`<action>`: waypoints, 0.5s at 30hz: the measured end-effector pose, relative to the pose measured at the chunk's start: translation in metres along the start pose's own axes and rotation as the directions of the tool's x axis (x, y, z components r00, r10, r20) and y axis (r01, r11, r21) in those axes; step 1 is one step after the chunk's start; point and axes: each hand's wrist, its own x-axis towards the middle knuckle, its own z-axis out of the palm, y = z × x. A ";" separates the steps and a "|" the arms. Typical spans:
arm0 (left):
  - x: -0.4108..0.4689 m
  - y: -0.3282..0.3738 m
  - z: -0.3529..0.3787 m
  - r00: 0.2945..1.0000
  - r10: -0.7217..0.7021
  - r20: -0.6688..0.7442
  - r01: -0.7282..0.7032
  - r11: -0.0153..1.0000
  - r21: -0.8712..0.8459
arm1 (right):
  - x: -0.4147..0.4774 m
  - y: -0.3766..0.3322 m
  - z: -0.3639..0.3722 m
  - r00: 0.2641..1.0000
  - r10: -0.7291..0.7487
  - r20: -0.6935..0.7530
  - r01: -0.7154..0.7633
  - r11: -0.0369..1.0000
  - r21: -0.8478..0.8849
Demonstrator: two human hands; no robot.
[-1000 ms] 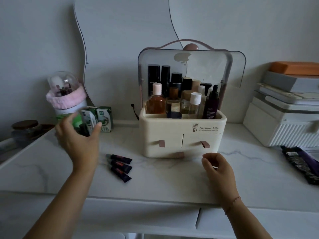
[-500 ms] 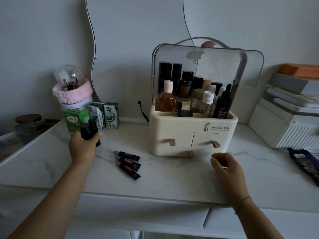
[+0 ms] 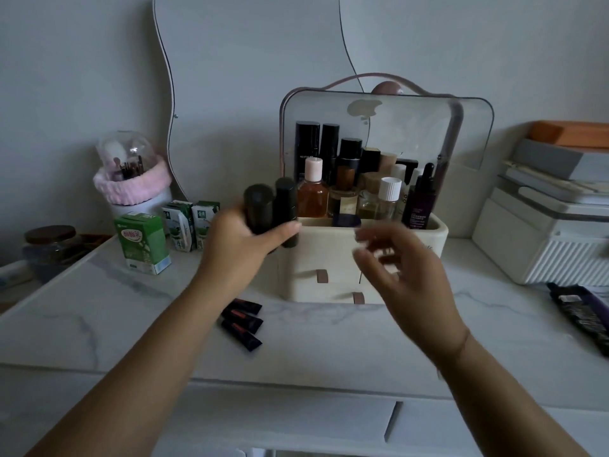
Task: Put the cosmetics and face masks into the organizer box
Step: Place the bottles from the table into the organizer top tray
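On the marble tabletop [image 3: 329, 338], the cream organizer box [image 3: 329, 258] stands with its clear lid [image 3: 412, 127] raised and its top tray crowded with upright bottles [image 3: 346, 179]. At the box's left front corner, the left hand [image 3: 244, 249] is raised off the table, clasping two black tubes [image 3: 270, 206] upright, while the right hand [image 3: 408, 272], blurred, hangs before the box front with fingers spread and nothing in it. Three small dark tubes [image 3: 244, 321] lie side by side on the table below the left wrist, and a dark packet [image 3: 583, 311] lies far right.

Veined glossy marble tabletop [image 3: 329, 328], matt cream plastic organizer box [image 3: 329, 258]
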 end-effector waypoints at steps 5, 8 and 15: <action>0.035 0.030 0.037 0.979 -0.027 0.203 0.058 0.987 -0.149 | 0.081 -0.026 0.012 0.985 0.049 0.164 -0.064 0.994 0.090; 0.052 0.024 0.047 0.975 -0.059 0.214 0.099 0.978 -0.182 | 0.107 -0.012 0.016 0.981 0.100 0.165 -0.119 0.987 0.112; 0.070 -0.003 0.053 0.935 -0.034 0.352 0.074 0.992 -0.102 | 0.121 0.019 0.033 0.988 0.135 0.072 -0.137 0.990 0.030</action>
